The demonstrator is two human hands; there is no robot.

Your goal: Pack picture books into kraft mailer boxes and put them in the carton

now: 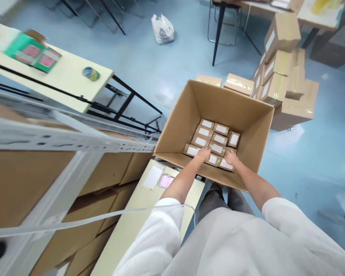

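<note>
Both of my hands reach down into a large open cardboard carton [175, 122]. Several small brown boxes with white labels [219, 138] cover its bottom in rows. My left hand [204, 154] rests at the front rows, its fingers bent near the edge of a small box. To the right, my right hand [231, 157] touches the small boxes by the front right corner, fingers curled. The fingertips of both hands are too small and blurred to show whether they grip a box.
A metal shelf with cartons [97, 172] stands at the left. A narrow table [138, 214] lies beside the carton, with a phone [166, 181] on it. Stacked brown boxes [281, 69] stand at the back right. A white bag [163, 30] lies on the floor.
</note>
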